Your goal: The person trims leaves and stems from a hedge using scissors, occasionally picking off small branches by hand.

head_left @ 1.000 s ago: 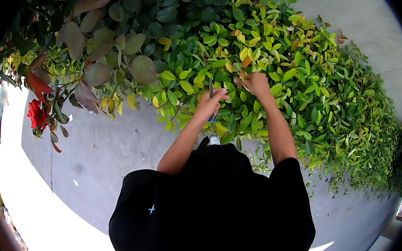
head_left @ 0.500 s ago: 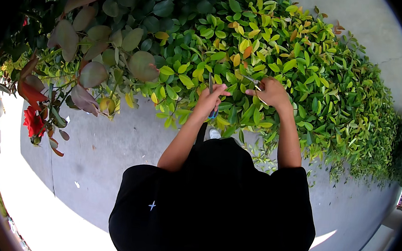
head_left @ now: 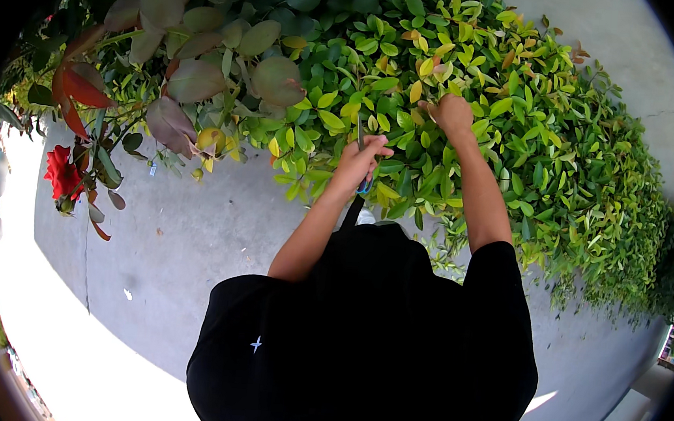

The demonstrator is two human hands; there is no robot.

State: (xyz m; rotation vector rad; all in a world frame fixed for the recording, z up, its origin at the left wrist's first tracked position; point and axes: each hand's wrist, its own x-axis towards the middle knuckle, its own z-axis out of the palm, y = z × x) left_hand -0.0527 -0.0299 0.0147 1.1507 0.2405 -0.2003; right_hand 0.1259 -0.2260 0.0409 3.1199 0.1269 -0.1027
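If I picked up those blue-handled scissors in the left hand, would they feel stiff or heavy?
The scissors would probably feel stiff: their slim blade looks straight and metallic. They seem fairly light, being slender and held by just the left hand. Loosened, they might tip blade-first, since the blade sticks out past the hand.

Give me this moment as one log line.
left hand: holds blue-handled scissors | right hand: at green hedge, contents unclear | red flower: far left of view
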